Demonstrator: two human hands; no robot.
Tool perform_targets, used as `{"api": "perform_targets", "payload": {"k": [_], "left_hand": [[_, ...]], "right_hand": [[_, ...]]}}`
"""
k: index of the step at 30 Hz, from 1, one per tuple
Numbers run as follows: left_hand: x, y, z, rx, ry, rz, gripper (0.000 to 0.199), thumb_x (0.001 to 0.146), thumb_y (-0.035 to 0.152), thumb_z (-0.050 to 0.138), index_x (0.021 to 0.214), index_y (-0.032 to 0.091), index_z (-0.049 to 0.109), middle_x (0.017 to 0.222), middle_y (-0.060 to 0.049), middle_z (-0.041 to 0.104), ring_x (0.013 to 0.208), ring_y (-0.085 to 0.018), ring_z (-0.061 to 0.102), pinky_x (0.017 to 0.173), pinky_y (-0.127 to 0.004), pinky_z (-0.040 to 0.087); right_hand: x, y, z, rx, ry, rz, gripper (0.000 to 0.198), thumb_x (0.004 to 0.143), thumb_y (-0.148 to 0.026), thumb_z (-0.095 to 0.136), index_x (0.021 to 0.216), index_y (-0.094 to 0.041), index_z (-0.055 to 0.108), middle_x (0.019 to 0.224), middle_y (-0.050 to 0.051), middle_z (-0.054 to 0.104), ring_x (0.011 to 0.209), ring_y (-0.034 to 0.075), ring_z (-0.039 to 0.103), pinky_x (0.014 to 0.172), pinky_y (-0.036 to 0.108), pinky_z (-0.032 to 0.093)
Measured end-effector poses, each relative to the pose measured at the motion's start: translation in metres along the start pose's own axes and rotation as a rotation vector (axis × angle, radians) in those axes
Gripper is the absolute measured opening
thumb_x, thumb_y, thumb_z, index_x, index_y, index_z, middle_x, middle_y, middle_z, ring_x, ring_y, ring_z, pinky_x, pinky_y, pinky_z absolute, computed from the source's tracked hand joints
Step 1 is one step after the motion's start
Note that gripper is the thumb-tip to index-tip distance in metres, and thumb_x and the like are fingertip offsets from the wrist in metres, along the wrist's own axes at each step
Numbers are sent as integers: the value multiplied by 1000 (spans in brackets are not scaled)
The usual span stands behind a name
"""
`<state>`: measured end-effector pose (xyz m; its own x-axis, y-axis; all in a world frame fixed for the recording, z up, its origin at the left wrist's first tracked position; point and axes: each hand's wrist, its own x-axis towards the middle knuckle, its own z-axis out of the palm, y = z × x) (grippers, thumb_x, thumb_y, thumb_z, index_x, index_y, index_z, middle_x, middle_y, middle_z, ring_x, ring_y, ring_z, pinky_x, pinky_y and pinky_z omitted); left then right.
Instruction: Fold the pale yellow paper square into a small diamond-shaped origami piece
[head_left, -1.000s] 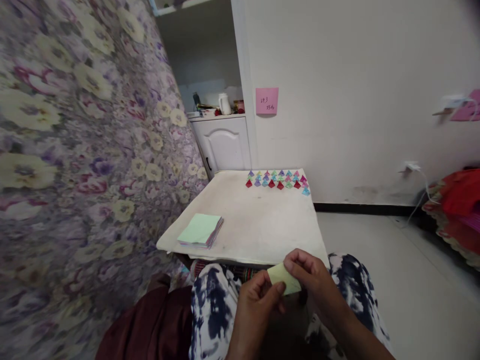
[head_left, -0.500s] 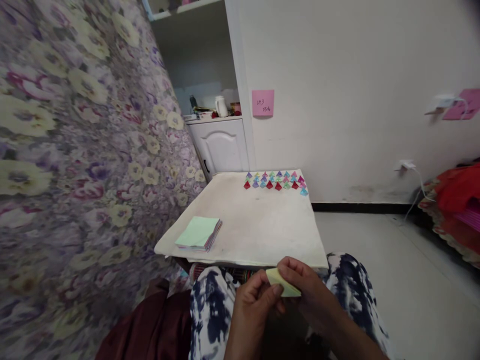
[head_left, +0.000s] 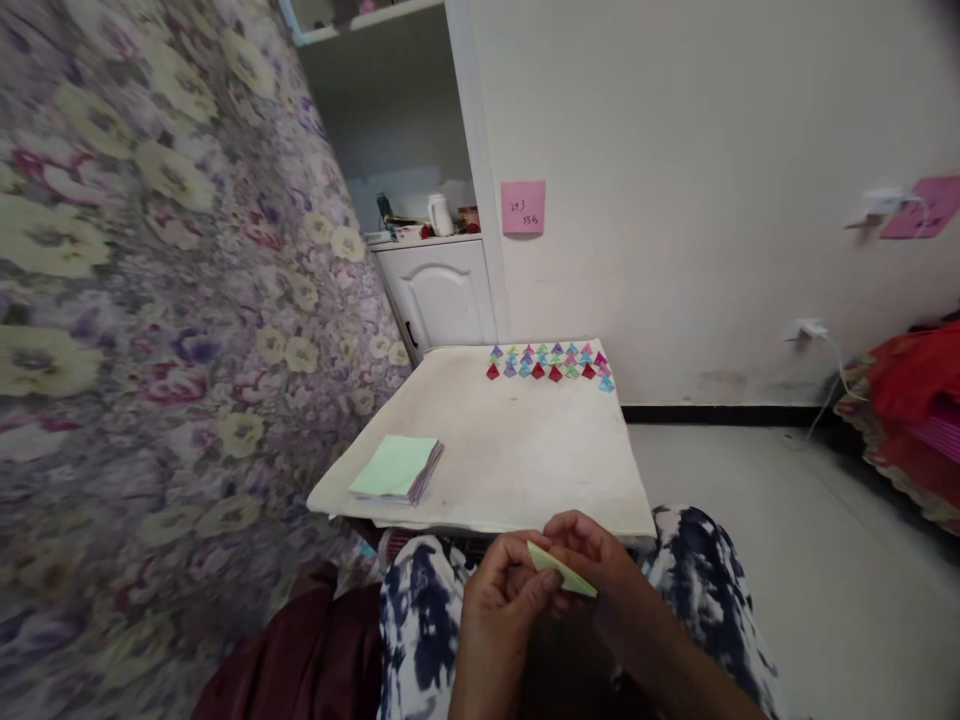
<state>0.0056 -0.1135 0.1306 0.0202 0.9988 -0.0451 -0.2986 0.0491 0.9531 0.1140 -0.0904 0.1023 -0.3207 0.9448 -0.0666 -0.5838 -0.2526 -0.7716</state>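
Note:
Between my hands, just off the table's near edge and over my lap, is a small folded piece of yellow paper (head_left: 564, 573). My left hand (head_left: 504, 592) pinches its left part, thumb on the near face. My right hand (head_left: 592, 552) is closed at its far and right side; those fingertips are partly hidden behind the paper. On the table's left lies a stack of square paper (head_left: 397, 466), pale green on top. Small folded paper pieces (head_left: 555, 372) in red, purple, blue, green and pink stand in rows along the far right edge.
The table (head_left: 517, 440) has a cream cover. A floral curtain (head_left: 187, 300) hangs close on the left. Behind are a white cabinet (head_left: 442, 295) and a wall with a pink note (head_left: 523, 207). Red cloth (head_left: 911, 385) lies at the far right.
The yellow paper has tilted and now shows a narrower face. My right thumb has moved off its front, and the right fingers have shifted slightly left behind it.

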Motion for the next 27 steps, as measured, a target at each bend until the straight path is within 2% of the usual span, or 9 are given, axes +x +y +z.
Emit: {"api": "perform_targets", "payload": {"k": [3,7,11,17,22,27], "left_hand": [[1,-2,0,-54,-14,-15,21,66,18,70,74,18,50,61,4,61,50,-10,55,49,-19,42],[3,-4,-1,-53,18,-22,26,63,19,72,82,17,54,62,4,61,45,-9,53,45,-18,39],[4,-3,-3,13,68,-28,15,67,23,70,72,14,58,51,3,60,46,-9,51,48,-18,38],[2,-2,-4,21,103,-36,17,66,26,71,71,15,59,51,3,59,47,-10,51,49,-19,37],[1,-1,-7,119,51,-47,18,73,31,65,70,14,60,50,1,60,49,-10,51,50,-20,37],[5,-4,-11,134,-42,-93,24,74,36,63,65,15,54,47,3,56,42,-9,48,45,-19,35]], "right_hand": [[2,1,-3,-94,75,-64,30,68,-35,72,82,-19,51,57,-8,46,44,7,43,45,19,33],[0,-8,-7,-236,96,-107,27,69,-35,71,77,-18,52,59,-6,48,48,8,44,47,19,33],[-7,-22,-9,-449,94,-163,23,79,-39,60,76,-16,58,60,-3,51,53,9,44,50,20,33],[-14,-18,-5,-677,111,-182,22,74,-37,64,67,-17,57,57,-2,57,56,13,49,53,23,36],[-15,-21,-3,-807,147,-249,20,77,-32,59,64,-17,55,57,-3,53,55,12,46,53,23,35],[-15,-24,-4,-872,164,-235,17,78,-28,58,65,-17,55,56,-4,50,54,11,43,50,22,33]]}}
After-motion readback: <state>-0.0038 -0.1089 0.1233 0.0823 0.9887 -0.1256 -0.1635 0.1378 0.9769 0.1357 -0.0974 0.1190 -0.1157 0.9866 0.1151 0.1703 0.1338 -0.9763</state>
